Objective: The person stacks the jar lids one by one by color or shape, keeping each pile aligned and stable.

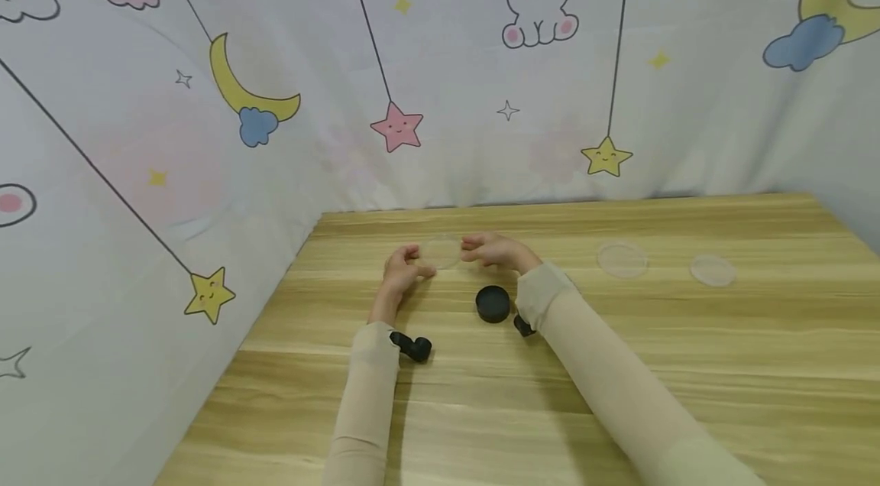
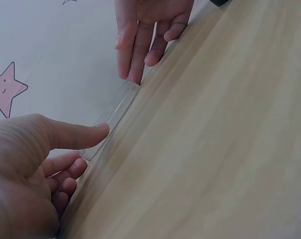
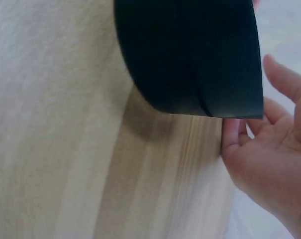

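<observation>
A clear, shallow round dish (image 1: 441, 252) lies on the wooden table between both hands, seen edge-on in the left wrist view. My left hand (image 1: 402, 270) holds its left side, the thumb (image 2: 93, 135) along the near wall and the fingers loosely bent at the end. From the other side my right hand (image 1: 496, 251) reaches in with extended fingers, their tips touching or very close to the rim. Just in front of the right hand stands a black round container (image 1: 493, 304) with a seam around its side; it partly covers that hand in the right wrist view.
Two more clear round pieces lie to the right, a larger disc (image 1: 622, 260) and a smaller disc (image 1: 713, 271). A printed fabric curtain (image 1: 461, 165) hangs along the back and left edges of the wooden table (image 1: 687, 364). Black cameras sit on both wrists.
</observation>
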`<state>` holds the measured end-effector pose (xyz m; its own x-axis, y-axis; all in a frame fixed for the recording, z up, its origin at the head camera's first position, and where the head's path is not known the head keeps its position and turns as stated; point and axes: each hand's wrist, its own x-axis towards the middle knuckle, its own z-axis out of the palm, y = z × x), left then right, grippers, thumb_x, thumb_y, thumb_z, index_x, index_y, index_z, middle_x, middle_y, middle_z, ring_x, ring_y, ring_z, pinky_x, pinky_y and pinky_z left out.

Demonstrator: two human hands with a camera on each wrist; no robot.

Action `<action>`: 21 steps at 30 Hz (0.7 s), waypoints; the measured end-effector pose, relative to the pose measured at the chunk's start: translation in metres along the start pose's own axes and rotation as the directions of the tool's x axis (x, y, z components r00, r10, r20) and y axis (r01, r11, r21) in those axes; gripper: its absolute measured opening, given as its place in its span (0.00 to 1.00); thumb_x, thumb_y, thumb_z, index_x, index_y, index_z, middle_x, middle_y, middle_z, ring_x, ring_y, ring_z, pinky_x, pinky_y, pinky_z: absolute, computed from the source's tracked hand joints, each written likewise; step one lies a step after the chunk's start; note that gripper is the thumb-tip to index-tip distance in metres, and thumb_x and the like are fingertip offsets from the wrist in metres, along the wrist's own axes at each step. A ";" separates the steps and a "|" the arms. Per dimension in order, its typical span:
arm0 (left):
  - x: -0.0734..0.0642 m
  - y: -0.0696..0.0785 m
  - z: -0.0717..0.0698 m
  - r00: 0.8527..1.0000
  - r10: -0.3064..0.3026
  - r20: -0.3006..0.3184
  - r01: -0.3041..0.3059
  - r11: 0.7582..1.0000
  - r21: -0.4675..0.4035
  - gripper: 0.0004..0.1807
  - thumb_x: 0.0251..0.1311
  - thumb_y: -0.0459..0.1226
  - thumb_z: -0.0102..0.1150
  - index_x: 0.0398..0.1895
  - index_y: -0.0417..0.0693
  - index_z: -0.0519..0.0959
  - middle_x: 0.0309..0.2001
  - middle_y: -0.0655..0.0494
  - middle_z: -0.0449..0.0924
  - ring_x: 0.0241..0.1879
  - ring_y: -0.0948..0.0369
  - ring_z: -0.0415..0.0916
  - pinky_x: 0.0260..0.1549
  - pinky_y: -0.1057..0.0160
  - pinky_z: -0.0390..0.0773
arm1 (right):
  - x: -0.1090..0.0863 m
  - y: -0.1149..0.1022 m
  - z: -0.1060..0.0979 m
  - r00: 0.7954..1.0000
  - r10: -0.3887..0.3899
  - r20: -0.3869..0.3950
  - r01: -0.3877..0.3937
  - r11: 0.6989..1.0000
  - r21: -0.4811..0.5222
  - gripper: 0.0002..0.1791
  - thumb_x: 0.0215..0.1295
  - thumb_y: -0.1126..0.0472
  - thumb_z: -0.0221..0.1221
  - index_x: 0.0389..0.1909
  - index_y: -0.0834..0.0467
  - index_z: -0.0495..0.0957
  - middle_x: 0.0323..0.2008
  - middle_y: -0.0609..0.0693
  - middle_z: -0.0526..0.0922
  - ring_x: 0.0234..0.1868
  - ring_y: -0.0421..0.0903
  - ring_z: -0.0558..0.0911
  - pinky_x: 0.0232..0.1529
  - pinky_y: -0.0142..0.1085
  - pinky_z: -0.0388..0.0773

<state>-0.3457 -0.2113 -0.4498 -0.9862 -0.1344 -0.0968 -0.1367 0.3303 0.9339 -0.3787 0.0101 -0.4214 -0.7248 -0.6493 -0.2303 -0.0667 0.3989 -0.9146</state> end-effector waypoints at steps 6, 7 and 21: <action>-0.001 -0.001 0.000 1.000 0.014 -0.027 -0.014 1.000 0.006 0.34 0.49 0.26 0.70 0.63 0.36 0.70 0.60 0.41 0.72 0.59 0.49 0.69 0.63 0.55 0.67 | -0.001 0.001 -0.001 1.000 -0.014 0.016 0.013 1.000 0.026 0.36 0.75 0.62 0.46 0.77 0.65 0.41 0.77 0.63 0.49 0.77 0.59 0.52 0.73 0.56 0.54; -0.001 -0.001 -0.001 0.999 0.018 -0.026 -0.018 1.000 0.006 0.34 0.49 0.26 0.70 0.63 0.36 0.70 0.60 0.41 0.72 0.60 0.49 0.69 0.63 0.54 0.67 | -0.001 0.002 -0.002 1.000 -0.016 0.019 0.015 0.999 0.033 0.36 0.76 0.61 0.46 0.77 0.64 0.41 0.77 0.63 0.49 0.77 0.59 0.52 0.74 0.56 0.54; -0.002 0.000 -0.011 0.998 0.059 0.028 -0.054 0.989 -0.134 0.33 0.57 0.36 0.67 0.67 0.45 0.69 0.69 0.47 0.67 0.62 0.50 0.67 0.63 0.50 0.65 | 0.000 -0.016 0.011 0.976 -0.006 -0.215 0.029 0.994 0.102 0.40 0.70 0.60 0.56 0.76 0.63 0.47 0.76 0.62 0.54 0.76 0.60 0.55 0.73 0.54 0.57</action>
<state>-0.3425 -0.2214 -0.4459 -0.9948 -0.0884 -0.0515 -0.0690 0.2085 0.9756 -0.3703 -0.0035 -0.4100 -0.8551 -0.4970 -0.1475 -0.0173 0.3118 -0.9500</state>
